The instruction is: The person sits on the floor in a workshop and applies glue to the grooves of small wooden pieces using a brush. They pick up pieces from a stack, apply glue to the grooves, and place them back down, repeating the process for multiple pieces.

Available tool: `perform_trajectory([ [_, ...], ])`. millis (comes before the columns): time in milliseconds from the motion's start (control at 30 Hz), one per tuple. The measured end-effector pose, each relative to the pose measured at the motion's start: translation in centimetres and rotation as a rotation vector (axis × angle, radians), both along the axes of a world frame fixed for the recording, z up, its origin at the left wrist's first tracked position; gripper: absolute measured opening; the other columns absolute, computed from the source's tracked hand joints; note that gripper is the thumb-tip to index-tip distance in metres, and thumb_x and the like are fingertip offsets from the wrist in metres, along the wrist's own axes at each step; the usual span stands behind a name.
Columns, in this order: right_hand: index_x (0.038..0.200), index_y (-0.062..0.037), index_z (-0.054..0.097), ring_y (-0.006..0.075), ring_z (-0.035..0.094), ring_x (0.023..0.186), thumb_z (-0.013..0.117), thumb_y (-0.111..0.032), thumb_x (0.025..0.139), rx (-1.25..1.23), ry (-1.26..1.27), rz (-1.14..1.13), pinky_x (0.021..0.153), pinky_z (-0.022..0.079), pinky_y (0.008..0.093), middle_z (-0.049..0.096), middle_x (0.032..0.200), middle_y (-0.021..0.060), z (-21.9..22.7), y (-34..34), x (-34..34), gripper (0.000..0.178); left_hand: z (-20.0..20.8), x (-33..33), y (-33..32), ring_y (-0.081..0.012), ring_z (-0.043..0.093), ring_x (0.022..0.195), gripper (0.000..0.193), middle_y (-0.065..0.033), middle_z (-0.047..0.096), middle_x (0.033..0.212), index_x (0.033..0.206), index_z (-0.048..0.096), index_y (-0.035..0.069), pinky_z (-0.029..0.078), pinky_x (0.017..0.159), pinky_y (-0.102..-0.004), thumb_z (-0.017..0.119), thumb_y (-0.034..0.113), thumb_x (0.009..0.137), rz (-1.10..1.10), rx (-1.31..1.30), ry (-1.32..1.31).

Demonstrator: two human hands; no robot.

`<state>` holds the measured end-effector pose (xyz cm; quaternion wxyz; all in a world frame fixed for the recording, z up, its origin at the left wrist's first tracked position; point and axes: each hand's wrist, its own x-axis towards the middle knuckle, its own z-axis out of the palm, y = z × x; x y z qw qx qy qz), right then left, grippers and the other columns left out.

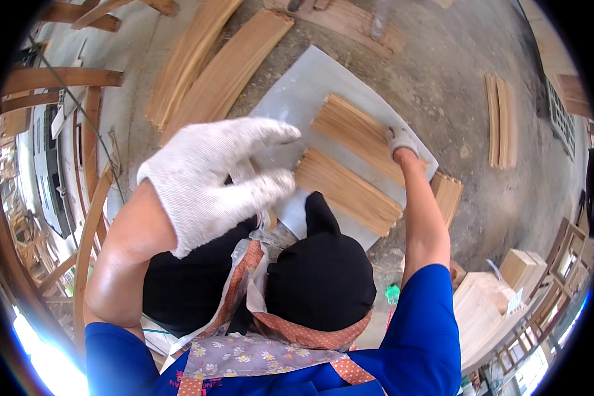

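Note:
Two stacks of thin wooden slats lie side by side on a grey sheet on the floor in front of me: a far stack and a near stack. My right hand, in a whitish knit glove, reaches out to the far stack's right part. Its fingers are bent over the slats' far edge, small in view. My left hand, gloved the same way, is raised close to the camera, left of the stacks. Its thumb and fingers are wide apart with nothing between them.
Longer wooden boards lie on the floor at the far left. A short slat stack sits by the sheet's right corner, and another bundle farther right. Pale wooden blocks stand at the lower right. Timber frames line the left side.

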<state>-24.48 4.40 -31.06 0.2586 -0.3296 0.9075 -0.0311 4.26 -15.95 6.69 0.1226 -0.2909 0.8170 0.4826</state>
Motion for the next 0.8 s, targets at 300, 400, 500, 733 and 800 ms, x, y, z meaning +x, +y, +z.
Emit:
perform_trajectory([
  [300,0.106,-0.0067,0.059,0.0317,0.058,0.095,0.058,-0.019,0.082,-0.51,-0.168,-0.133,0.083,0.046,0.0378,0.06,0.101,0.0176,4.4,5.0,11.4,0.027,-19.1,5.5,-14.8,-0.0325,0.031,0.127,0.107,-0.0266,0.03,0.136,0.137,0.018,-0.002,0.029,0.103,-0.0332,0.07,0.054,0.062,0.175,-0.372,-0.356],
  [400,0.104,-0.0042,0.06,0.0282,0.059,0.096,0.058,-0.014,0.082,-0.459,-0.288,-0.201,0.084,0.046,0.0344,0.062,0.1,0.0161,5.3,9.4,15.7,0.025,-29.2,10.3,-17.3,-0.0363,0.019,0.132,0.122,-0.0252,0.014,0.142,0.14,0.008,0.005,0.024,0.105,-0.0407,0.072,0.06,0.053,0.109,-0.589,-0.712],
  [500,0.104,-0.0039,0.061,0.023,0.06,0.096,0.058,-0.013,0.082,-0.296,-0.419,-0.401,0.084,0.046,0.0313,0.063,0.099,0.0147,7.3,13.4,18.8,0.024,-31.7,11.5,-17.0,-0.0373,0.017,0.131,0.125,-0.0241,0.012,0.142,0.142,0.005,0.011,0.023,0.104,-0.0443,0.073,0.06,0.049,0.11,-0.68,-0.827],
  [733,0.106,-0.0041,0.06,0.0201,0.061,0.094,0.059,-0.015,0.082,-0.115,-0.512,-0.68,0.083,0.046,0.0296,0.064,0.098,0.0135,6.7,18.7,22.0,0.026,-30.8,10.2,-16.7,-0.0326,0.038,0.118,0.121,-0.0194,0.036,0.129,0.141,0.011,0.01,0.035,0.097,-0.0381,0.076,0.051,0.047,0.27,-0.752,-0.691],
  [800,0.106,-0.0041,0.06,0.02,0.061,0.094,0.059,-0.015,0.082,-0.091,-0.52,-0.695,0.083,0.046,0.0295,0.064,0.098,0.0134,7.1,18.7,22.1,0.026,-30.9,11.5,-16.3,-0.0327,0.037,0.119,0.118,-0.02,0.036,0.129,0.139,0.015,0.007,0.034,0.098,-0.0375,0.075,0.051,0.047,0.303,-0.712,-0.682],
])
